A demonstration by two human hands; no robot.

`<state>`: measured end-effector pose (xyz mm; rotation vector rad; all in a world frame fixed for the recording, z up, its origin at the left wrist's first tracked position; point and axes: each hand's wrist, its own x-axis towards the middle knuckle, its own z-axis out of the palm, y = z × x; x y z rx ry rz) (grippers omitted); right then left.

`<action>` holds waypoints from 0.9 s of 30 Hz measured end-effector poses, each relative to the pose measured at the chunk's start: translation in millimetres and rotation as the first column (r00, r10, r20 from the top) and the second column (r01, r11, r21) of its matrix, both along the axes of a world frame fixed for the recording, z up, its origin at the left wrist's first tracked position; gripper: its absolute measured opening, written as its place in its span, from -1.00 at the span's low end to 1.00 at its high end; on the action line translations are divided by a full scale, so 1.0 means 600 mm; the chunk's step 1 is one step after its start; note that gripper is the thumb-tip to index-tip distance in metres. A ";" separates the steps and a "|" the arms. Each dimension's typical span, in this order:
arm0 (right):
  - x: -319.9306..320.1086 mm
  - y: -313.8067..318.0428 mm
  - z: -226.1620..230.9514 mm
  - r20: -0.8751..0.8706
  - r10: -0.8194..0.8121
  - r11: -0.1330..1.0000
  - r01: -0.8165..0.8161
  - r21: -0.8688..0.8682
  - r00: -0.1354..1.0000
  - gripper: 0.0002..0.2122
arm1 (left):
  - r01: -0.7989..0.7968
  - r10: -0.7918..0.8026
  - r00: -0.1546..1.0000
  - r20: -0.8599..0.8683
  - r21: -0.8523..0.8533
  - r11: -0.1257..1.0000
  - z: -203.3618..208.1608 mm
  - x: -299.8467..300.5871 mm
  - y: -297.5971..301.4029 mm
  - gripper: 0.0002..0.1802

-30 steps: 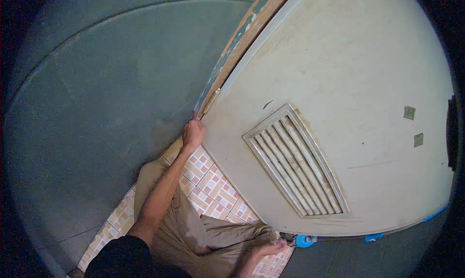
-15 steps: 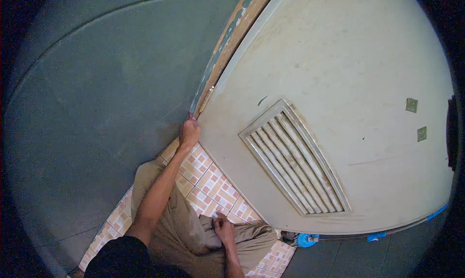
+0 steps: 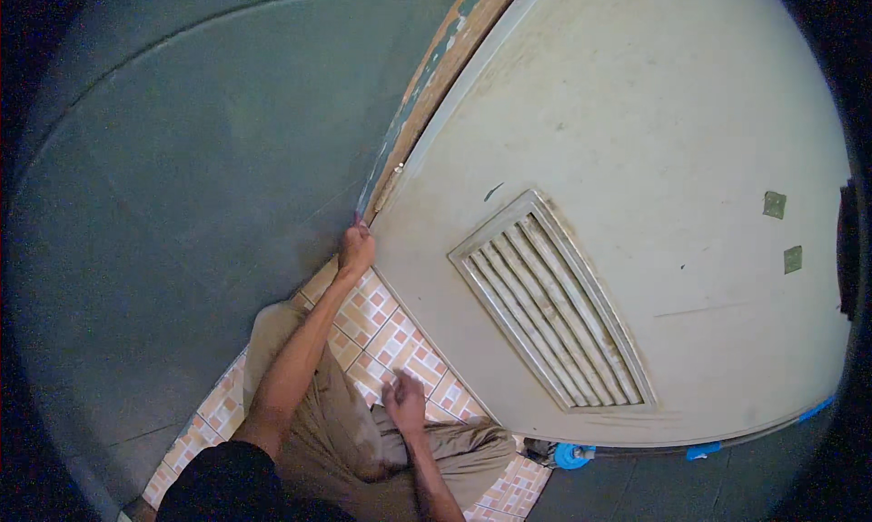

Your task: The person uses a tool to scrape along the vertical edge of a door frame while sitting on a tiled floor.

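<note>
My left hand (image 3: pixel 357 248) is closed at the foot of the wooden door frame (image 3: pixel 421 113), beside the lower corner of a pale door (image 3: pixel 581 159). Something small and reddish shows at its fingertips, too small to make out. My right hand (image 3: pixel 405 404) hovers above my lap, in front of the floor tiles. Its fingers are loosely bent and apart, and nothing shows between them. Strips of worn grey paint run along the frame's edge. A hinge (image 3: pixel 389 188) sits on the frame just above my left hand.
A slatted vent (image 3: pixel 554 304) is set in the door. The dark grey wall (image 3: pixel 200 186) rises on the left. Patterned tiles (image 3: pixel 400 340) cover the floor around my folded legs (image 3: pixel 336 413). A blue round object (image 3: pixel 572 456) lies by the door's lower edge.
My right hand has risen from my lap and moved slightly left and forward, over the tiles. My left hand stays at the foot of the frame.
</note>
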<state>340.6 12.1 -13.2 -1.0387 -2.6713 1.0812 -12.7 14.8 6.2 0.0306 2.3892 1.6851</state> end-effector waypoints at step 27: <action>-0.084 0.019 -0.065 -0.014 0.235 0.898 -0.211 0.387 0.972 -0.48 | 0.145 -0.171 0.975 -0.144 -0.173 0.974 0.017 0.010 -0.022 -0.58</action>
